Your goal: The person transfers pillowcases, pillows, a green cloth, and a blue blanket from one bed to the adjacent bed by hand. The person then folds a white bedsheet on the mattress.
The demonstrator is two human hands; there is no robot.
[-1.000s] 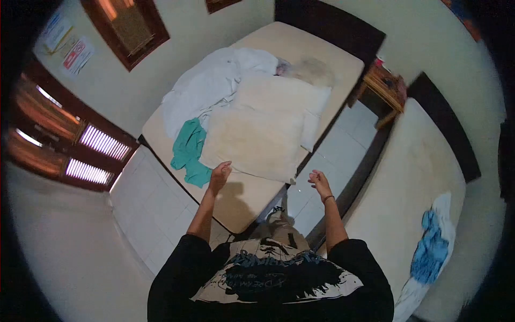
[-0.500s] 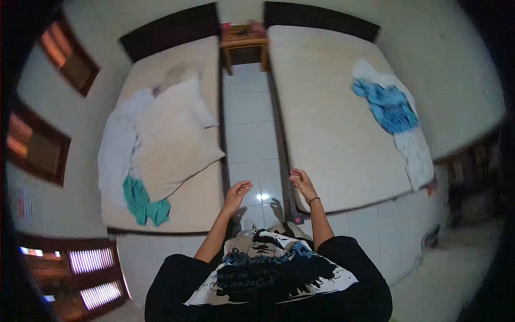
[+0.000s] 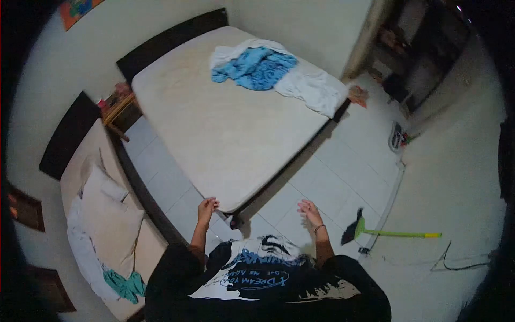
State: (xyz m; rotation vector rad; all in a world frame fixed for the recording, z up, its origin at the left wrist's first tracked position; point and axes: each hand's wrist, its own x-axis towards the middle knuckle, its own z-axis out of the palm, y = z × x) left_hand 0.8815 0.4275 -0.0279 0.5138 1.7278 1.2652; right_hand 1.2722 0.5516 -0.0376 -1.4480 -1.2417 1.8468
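My left hand (image 3: 207, 211) is near the front corner of a bare cream mattress (image 3: 214, 129), fingers bent and slightly apart, with nothing seen in it. Over the tiled floor, right of that corner, my right hand (image 3: 311, 212) is empty with its fingers spread and a band on the wrist. At the far side of this mattress lies a blue cloth (image 3: 256, 68) on a crumpled white sheet (image 3: 308, 88). On the other bed at the left are pillows (image 3: 112, 217), a white sheet (image 3: 80, 257) and a green cloth (image 3: 124, 285).
A small wooden table (image 3: 119, 109) stands between the headboards. On the right, a green-handled broom (image 3: 399, 234) lies by the wall. Farther back are an orange item (image 3: 358, 96) on the floor, a coiled cable (image 3: 396, 137) and a dark doorway area.
The view has swung right, from the bed with the pillows to the one with the blue cloth. My hands stay raised in front of me, and the broom has come into view.
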